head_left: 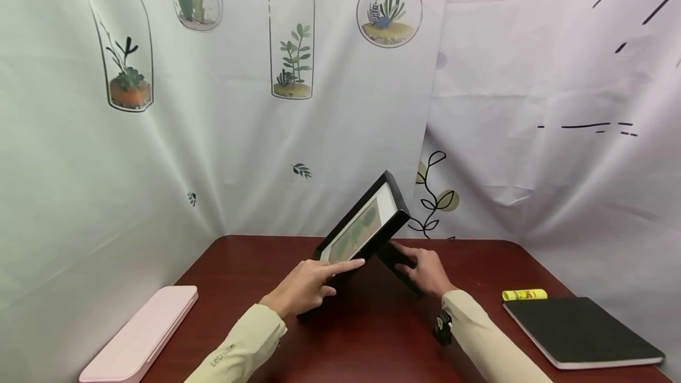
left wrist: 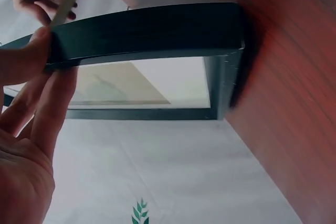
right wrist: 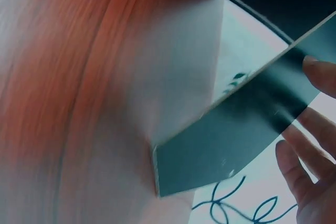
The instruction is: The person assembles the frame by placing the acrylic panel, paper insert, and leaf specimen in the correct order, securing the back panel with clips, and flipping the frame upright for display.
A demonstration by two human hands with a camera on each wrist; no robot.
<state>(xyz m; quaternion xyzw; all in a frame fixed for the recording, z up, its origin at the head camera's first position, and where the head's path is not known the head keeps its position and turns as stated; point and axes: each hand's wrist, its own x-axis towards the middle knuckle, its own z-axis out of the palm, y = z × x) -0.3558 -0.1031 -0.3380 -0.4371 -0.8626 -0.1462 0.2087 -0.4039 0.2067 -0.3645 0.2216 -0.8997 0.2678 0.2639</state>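
A black picture frame [head_left: 392, 226] with a white mat and a greenish print leans back on the reddish-brown table [head_left: 362, 341]. My left hand [head_left: 304, 285] grips its near side edge, index finger stretched along it. In the left wrist view, the thumb lies on the frame's edge [left wrist: 157, 32] and other fingers are beneath. Behind the frame, a flat dark stand [right wrist: 210, 135] slants down to the table. My right hand [head_left: 430, 272] holds this stand between thumb and fingers, as the right wrist view shows. The stand's upper end is partly hidden in the head view.
On the left side of the table lies a pale pink case [head_left: 146, 333]. A black notebook [head_left: 582, 330] lies at the right, with a yellow glue stick [head_left: 524, 295] beside its far edge. A printed white cloth [head_left: 330, 135] hangs behind the table.
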